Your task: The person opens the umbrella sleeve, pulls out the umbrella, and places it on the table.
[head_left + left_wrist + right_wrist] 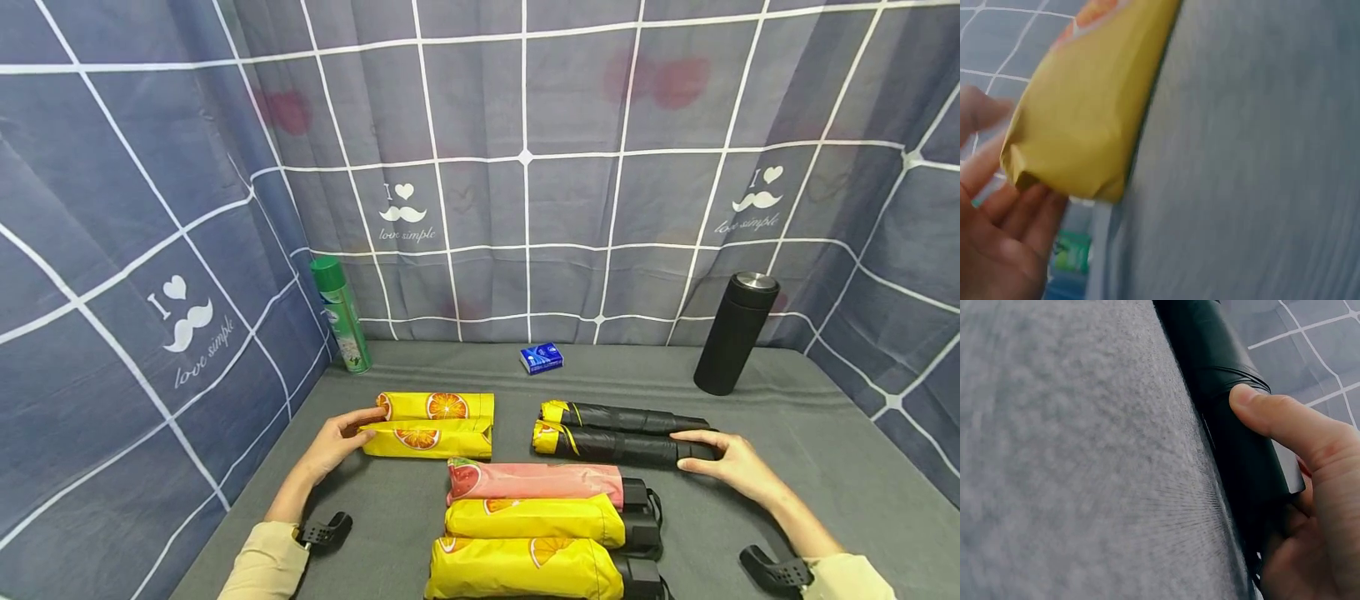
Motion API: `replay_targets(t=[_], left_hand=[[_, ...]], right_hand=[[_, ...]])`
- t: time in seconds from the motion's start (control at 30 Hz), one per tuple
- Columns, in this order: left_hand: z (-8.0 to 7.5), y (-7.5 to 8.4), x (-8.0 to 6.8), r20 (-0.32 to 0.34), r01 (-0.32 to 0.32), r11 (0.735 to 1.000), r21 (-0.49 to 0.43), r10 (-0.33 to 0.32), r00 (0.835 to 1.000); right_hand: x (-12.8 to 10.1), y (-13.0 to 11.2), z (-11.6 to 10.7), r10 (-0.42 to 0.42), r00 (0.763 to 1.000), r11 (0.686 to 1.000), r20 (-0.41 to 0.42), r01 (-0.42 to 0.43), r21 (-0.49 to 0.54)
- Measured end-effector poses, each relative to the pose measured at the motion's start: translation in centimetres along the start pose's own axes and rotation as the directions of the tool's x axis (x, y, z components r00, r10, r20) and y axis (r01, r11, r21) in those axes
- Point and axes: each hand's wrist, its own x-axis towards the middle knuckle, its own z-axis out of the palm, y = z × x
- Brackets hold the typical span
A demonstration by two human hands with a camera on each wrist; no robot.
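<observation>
Left hand, fingers straight, touches the left end of the near yellow umbrella; right hand clasps the near black umbrella handle on the grey table.

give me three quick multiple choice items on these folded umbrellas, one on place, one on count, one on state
1. Where is the black flask?
A. back right of the table
B. front left
C. between the hands

2. How many folded umbrellas lie on the table?
A. five
B. seven
C. nine

3. What is the right hand doing?
A. hanging free
B. holding the near black umbrella by its end
C. gripping the green spray can

Answers: 1 A, it stands by the backdrop on the right. 2 B, two, two and three. 3 B, thumb and fingers wrap its handle end.
</observation>
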Motion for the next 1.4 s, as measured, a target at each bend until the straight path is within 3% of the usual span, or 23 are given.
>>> replay_targets(t=[0.13, 0.27, 0.5, 0.67, 0.87, 1.1, 1.27, 1.4], left_hand=[[-0.4, 1.8, 0.3, 0.002, -0.015, 1.0, 0.019, 0.015, 1.0], [0.9, 4.3, 1.1, 0.099, -0.078, 0.996, -0.031, 0.08, 0.992], [6.0, 7.1, 2.1, 0.315, -0.14, 0.989, -0.053, 0.15, 0.937], [8.8, 7.4, 2.8, 0.434, -0.134, 0.99, -0.038, 0.137, 0.89], [11.0, 6.9, 3.2, 0.511, -0.145, 0.988, 0.054, 0.097, 0.854], [12.3, 6.0, 3.0, 0.562, -0.049, 0.995, 0.081, -0.006, 0.827], [12.6, 5.8, 3.1, 0.57, -0.042, 0.995, 0.094, -0.02, 0.822], [12.9, 5.9, 3.3, 0.575, -0.071, 0.991, 0.115, -0.008, 0.818]], right_hand=[[0.0, -0.1, -0.1, -0.013, 1.0, 0.998, -0.019, 0.012, -0.064], [-0.1, -0.2, -0.2, -0.028, 0.999, 0.992, -0.04, 0.023, -0.122], [-0.2, -0.5, -0.4, -0.064, 0.996, 0.987, -0.065, 0.054, -0.151], [-0.2, -0.5, -0.6, -0.068, 0.995, 0.987, -0.074, 0.056, -0.15], [-0.4, -0.4, -0.6, -0.065, 0.995, 0.993, -0.078, 0.056, -0.107], [-0.6, -0.2, -1.0, -0.038, 0.996, 0.999, -0.08, 0.038, -0.002], [-0.7, -0.3, -1.4, -0.027, 0.996, 0.999, -0.081, 0.029, 0.021], [-0.6, -1.0, -1.6, -0.038, 0.997, 0.998, -0.073, 0.041, 0.04]])
